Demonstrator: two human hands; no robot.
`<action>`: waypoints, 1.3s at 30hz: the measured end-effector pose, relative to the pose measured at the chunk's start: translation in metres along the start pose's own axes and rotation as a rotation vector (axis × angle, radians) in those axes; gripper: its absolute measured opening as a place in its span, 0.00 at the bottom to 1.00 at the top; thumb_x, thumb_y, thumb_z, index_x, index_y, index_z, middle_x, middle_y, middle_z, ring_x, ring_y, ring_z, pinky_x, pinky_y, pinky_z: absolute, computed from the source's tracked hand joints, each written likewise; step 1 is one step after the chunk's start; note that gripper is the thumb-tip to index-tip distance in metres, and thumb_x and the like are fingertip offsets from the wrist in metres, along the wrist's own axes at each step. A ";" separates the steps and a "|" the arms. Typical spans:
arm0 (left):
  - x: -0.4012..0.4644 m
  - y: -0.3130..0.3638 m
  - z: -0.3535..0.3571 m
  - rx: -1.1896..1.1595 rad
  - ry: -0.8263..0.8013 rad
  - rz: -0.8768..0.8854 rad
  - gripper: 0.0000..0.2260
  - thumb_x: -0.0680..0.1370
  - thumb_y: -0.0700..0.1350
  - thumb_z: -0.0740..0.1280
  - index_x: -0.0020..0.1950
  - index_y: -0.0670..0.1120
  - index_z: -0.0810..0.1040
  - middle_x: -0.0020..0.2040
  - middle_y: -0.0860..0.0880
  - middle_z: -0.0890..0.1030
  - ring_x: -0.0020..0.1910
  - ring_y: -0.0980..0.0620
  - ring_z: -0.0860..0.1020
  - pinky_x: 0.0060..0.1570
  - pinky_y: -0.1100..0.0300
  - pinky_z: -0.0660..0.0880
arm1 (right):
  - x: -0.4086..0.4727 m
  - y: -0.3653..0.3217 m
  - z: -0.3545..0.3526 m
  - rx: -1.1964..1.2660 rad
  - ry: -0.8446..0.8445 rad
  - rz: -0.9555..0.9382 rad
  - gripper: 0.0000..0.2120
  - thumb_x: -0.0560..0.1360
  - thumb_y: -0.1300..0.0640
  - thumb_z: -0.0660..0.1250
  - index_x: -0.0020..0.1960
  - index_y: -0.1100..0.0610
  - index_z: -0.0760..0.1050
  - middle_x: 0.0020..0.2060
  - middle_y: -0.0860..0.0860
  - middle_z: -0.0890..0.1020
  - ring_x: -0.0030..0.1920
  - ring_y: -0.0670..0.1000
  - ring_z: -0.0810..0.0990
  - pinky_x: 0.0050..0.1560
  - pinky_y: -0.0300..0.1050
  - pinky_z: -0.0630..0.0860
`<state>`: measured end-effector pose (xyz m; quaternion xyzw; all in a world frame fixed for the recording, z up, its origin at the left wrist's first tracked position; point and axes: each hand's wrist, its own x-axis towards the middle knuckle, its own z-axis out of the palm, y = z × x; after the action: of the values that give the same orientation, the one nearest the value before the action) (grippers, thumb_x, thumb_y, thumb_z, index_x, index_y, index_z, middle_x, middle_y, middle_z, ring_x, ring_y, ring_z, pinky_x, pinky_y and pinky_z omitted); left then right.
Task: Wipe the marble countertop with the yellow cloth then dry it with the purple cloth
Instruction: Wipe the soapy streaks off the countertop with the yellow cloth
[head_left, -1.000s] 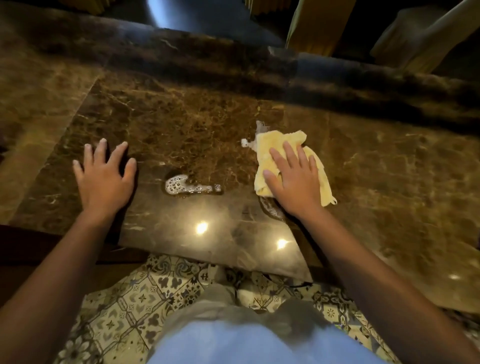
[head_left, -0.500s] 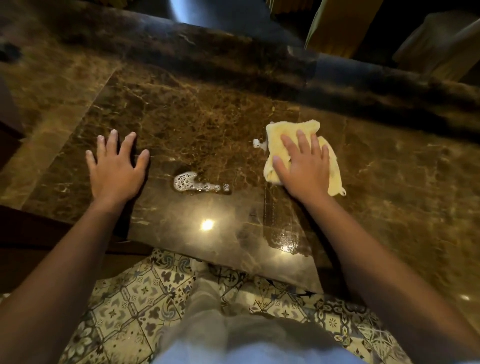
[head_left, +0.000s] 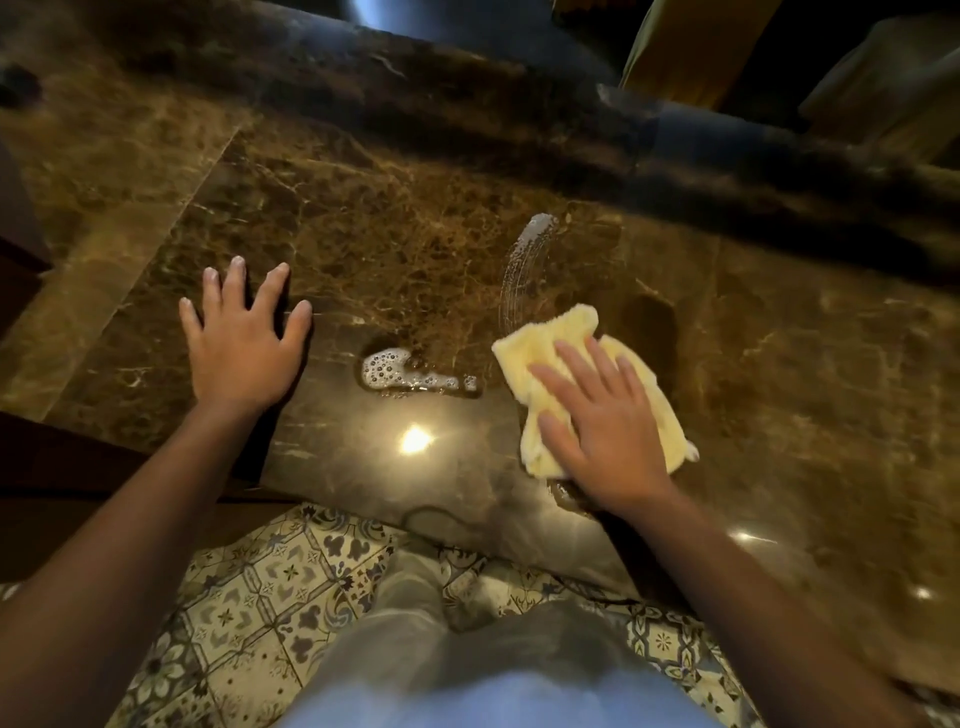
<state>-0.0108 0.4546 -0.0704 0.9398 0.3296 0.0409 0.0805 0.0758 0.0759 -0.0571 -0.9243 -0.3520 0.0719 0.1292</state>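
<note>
The brown marble countertop (head_left: 395, 249) fills most of the view. My right hand (head_left: 597, 431) presses flat on the yellow cloth (head_left: 550, 343), which lies crumpled near the counter's front edge at centre right. A soapy puddle (head_left: 405, 376) with bubbles sits just left of the cloth. A thin wet streak (head_left: 522, 254) curves away behind the cloth. My left hand (head_left: 241, 343) rests flat on the marble to the left, fingers spread, holding nothing. No purple cloth is in view.
A raised dark marble ledge (head_left: 519, 119) runs along the back of the counter. Patterned floor tiles (head_left: 249, 597) lie below the front edge, with my legs over them. Ceiling lights reflect on the polished stone near the front.
My right hand has pulled the yellow cloth back toward the front edge, leaving a wet streak behind it. The left hand has stayed flat on the marble.
</note>
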 end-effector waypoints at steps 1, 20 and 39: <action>0.000 0.000 0.000 0.003 0.002 -0.003 0.28 0.83 0.64 0.50 0.81 0.56 0.61 0.84 0.43 0.56 0.83 0.41 0.50 0.79 0.37 0.45 | -0.010 -0.001 0.001 0.001 0.003 0.016 0.26 0.81 0.41 0.53 0.77 0.45 0.67 0.80 0.49 0.64 0.82 0.55 0.54 0.80 0.60 0.49; -0.001 0.002 -0.003 -0.003 0.015 0.007 0.27 0.83 0.62 0.52 0.81 0.55 0.62 0.83 0.42 0.58 0.83 0.39 0.52 0.78 0.36 0.47 | 0.178 0.015 -0.023 0.038 0.050 0.127 0.26 0.80 0.46 0.54 0.78 0.47 0.66 0.80 0.54 0.64 0.81 0.59 0.57 0.80 0.61 0.49; -0.001 0.000 0.002 0.012 0.034 0.023 0.26 0.84 0.61 0.53 0.80 0.53 0.63 0.82 0.40 0.59 0.82 0.37 0.54 0.77 0.33 0.49 | -0.079 0.042 -0.043 0.526 0.224 0.134 0.20 0.76 0.61 0.60 0.61 0.48 0.83 0.68 0.42 0.78 0.74 0.43 0.71 0.71 0.59 0.70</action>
<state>-0.0114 0.4536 -0.0722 0.9431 0.3205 0.0557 0.0687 0.0530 -0.0151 -0.0250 -0.8823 -0.2431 0.0664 0.3976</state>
